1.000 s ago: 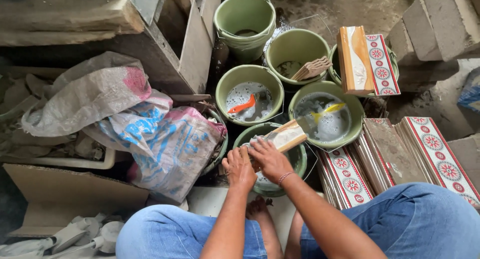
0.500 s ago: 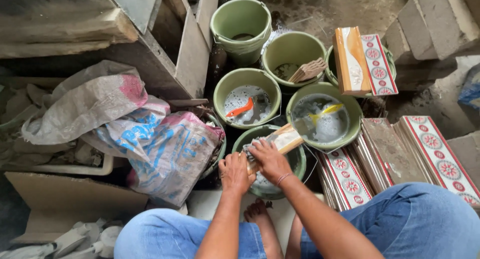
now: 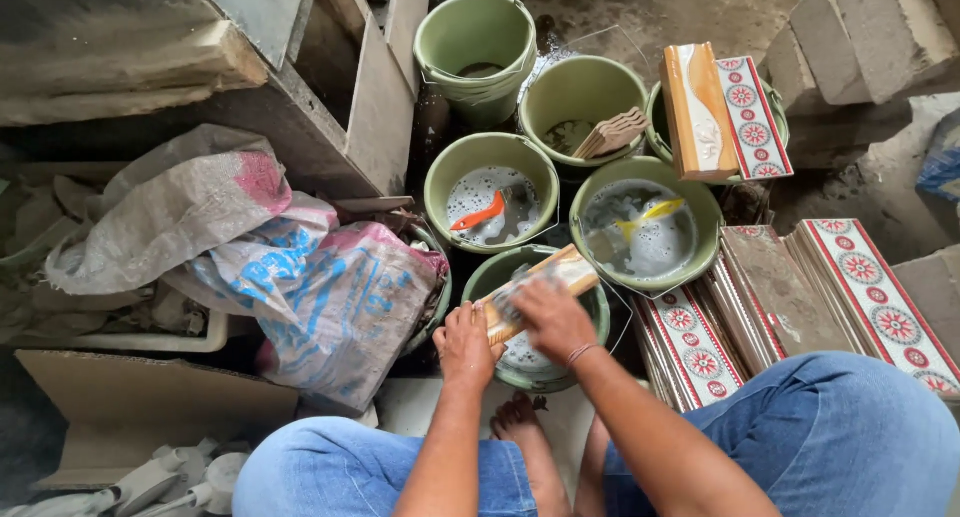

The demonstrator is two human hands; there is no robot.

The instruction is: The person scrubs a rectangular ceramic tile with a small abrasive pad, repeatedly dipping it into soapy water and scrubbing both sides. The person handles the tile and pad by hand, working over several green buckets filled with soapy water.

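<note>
Green bucket (image 3: 590, 322) is sitting under both hands: the left hand (image 3: 465, 345) is gripping a narrow tile (image 3: 540, 289) while the right hand (image 3: 553, 317) is pressing on it, scrubbing; patterned tiles (image 3: 800, 307) are lying stacked beside it.

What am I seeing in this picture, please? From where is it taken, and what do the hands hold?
The camera sits on a person's head and looks down at their own knees in blue jeans and bare hands. The left hand grips the near end of a long tile over a green bucket; the right hand lies on top of it. Around stand more green buckets, two with foamy water, one holding an orange brush. Patterned tiles are stacked at the right, sacks at the left.
</note>
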